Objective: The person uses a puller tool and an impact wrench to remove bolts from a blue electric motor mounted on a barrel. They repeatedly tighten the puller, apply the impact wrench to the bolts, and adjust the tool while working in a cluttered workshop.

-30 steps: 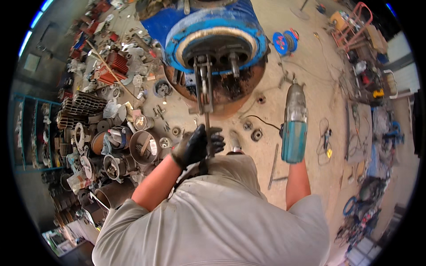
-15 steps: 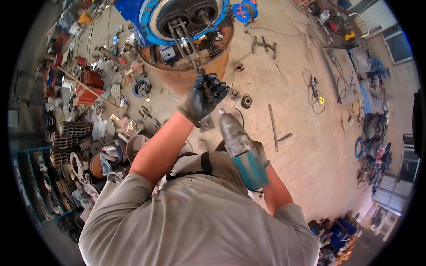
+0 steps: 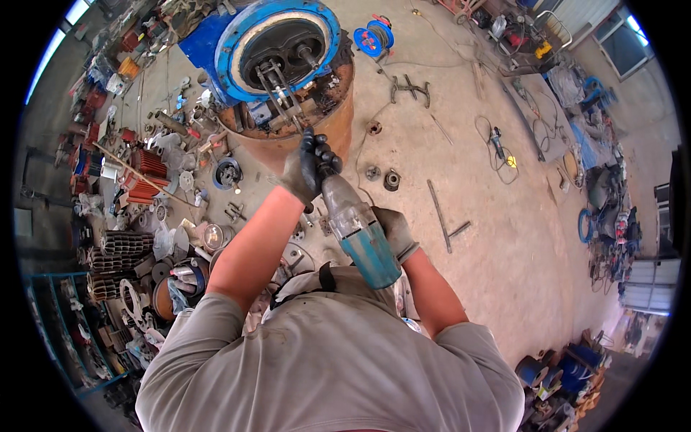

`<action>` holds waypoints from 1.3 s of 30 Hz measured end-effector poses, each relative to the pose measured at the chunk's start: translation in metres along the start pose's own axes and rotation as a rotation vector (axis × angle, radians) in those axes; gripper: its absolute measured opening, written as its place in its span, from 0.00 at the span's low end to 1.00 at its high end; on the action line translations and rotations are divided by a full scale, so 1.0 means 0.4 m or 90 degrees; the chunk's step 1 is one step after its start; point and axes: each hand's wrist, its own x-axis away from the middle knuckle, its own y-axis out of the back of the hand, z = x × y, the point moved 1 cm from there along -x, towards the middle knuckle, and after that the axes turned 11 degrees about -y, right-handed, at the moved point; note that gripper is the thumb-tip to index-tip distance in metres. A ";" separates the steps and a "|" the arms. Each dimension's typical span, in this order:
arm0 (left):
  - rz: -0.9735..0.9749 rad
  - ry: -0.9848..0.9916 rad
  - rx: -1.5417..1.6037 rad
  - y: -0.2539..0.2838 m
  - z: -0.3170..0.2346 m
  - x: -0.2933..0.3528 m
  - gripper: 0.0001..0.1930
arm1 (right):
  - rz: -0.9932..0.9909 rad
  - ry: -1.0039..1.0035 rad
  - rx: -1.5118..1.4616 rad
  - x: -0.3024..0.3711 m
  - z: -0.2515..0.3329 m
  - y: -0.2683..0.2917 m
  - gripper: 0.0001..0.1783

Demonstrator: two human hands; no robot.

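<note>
My left hand (image 3: pixel 312 164), in a black and grey glove, is closed around a dark socket at the near end of a puller's screw. The two-legged puller (image 3: pixel 277 90) reaches into a round blue-rimmed housing (image 3: pixel 224 54) holding dark shafts. Against the left hand's fingers sits the nose of a teal and grey impact wrench (image 3: pixel 363 241). My gloved right hand (image 3: pixel 396 232) grips that wrench from its right side; the wrench body hides most of its fingers. Inside the left fist the socket is mostly hidden, so how far the wrench is seated cannot be seen.
A rusty drum (image 3: pixel 335 137) stands under the housing. Ring-shaped parts (image 3: pixel 391 180), a metal bar (image 3: pixel 439 216), another puller (image 3: pixel 410 90) and a blue cable reel (image 3: pixel 373 37) lie on the floor. An angle grinder (image 3: pixel 497 142) lies farther right. Piled machine parts (image 3: pixel 147 173) crowd the left.
The impact wrench has moved left and forward, its nose now meeting my left hand, where a gap was before. The right hand came up with it. My left hand stays closed.
</note>
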 end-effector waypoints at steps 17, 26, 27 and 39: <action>-0.008 0.009 -0.115 -0.052 -0.023 0.046 0.20 | 0.070 -0.198 -0.350 0.050 -0.056 -0.116 0.30; -0.075 0.019 -0.108 -0.040 -0.028 0.032 0.20 | 0.000 0.028 0.155 -0.010 0.187 0.113 0.25; -0.069 0.017 -0.128 -0.043 -0.024 0.027 0.20 | -0.011 0.042 0.264 -0.029 0.154 0.130 0.24; 0.001 0.027 -0.075 -0.040 -0.010 0.014 0.24 | 0.046 -0.305 -0.340 0.079 -0.079 -0.211 0.29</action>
